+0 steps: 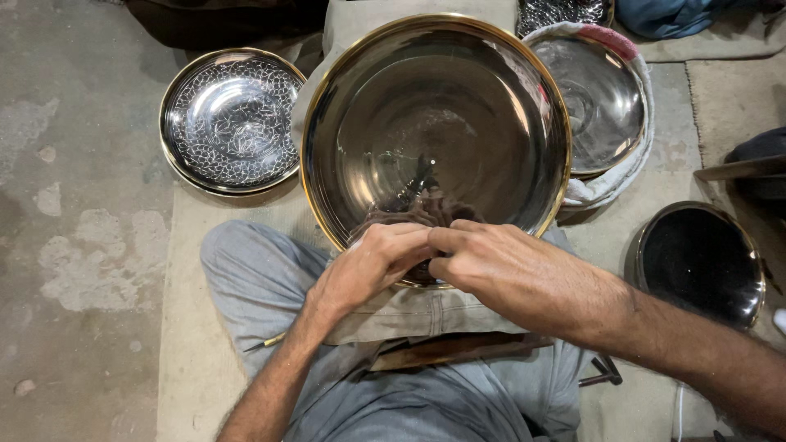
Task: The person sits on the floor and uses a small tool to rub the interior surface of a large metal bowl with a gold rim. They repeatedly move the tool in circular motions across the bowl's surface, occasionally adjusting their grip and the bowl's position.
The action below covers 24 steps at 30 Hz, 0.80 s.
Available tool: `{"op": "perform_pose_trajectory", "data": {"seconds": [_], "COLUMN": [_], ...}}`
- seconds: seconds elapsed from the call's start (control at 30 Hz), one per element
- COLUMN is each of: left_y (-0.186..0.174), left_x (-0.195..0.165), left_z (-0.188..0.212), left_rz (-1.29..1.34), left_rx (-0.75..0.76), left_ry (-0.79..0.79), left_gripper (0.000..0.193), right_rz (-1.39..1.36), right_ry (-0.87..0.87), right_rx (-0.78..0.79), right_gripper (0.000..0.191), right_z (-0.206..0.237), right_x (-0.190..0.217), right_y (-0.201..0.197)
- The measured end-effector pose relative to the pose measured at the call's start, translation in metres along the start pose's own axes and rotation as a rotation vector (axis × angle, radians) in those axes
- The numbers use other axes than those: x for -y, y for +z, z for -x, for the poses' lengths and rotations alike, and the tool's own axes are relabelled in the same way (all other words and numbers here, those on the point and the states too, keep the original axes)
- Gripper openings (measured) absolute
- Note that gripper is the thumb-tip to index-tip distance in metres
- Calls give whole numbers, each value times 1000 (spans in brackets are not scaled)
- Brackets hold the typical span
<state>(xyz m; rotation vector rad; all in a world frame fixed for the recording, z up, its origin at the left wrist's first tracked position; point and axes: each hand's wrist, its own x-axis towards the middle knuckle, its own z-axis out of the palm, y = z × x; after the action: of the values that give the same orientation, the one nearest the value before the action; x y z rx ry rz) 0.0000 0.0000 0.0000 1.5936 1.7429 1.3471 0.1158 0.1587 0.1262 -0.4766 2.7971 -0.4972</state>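
Note:
A large shiny metal bowl with a brass rim [436, 123] rests tilted on my lap. My left hand [370, 263] and my right hand [499, 266] meet at its near rim, fingers curled together. Both hands pinch something small at the rim; it is hidden by the fingers, and only a dark reflection shows inside the bowl. A thin brass rod [264, 343] lies by my left wrist on my grey trousers. A flat dark wooden piece [458, 350] lies across my lap under my forearms.
An engraved metal plate [229, 121] sits at the left on the mat. A plain bowl wrapped in cloth [602, 94] stands at the right, a dark bowl [700, 262] lower right. Another engraved piece [561, 12] peeks at the top. Concrete floor lies left.

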Motion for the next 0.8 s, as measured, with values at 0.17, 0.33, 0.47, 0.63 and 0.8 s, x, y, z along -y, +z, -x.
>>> {"op": "perform_pose_trajectory", "data": {"seconds": [0.17, 0.33, 0.47, 0.63, 0.8], "left_y": [-1, -1, -1, 0, -1], "left_x": [0, -1, -1, -1, -2], "left_z": [-1, 1, 1, 1, 2], "left_rz": [9, 13, 16, 31, 26], "left_rx": [-13, -9, 0, -4, -1], "left_ry": [43, 35, 23, 26, 35], "left_gripper": [22, 21, 19, 25, 28], "right_rz": [1, -12, -10, 0, -30], "right_ry": [-29, -21, -27, -14, -36], "right_rx": [-53, -32, -27, -10, -50], "right_gripper": [22, 20, 19, 19, 22], "right_z": [0, 0, 0, -1, 0], "right_x": [1, 3, 5, 8, 8], "right_y": [0, -1, -2, 0, 0]}}
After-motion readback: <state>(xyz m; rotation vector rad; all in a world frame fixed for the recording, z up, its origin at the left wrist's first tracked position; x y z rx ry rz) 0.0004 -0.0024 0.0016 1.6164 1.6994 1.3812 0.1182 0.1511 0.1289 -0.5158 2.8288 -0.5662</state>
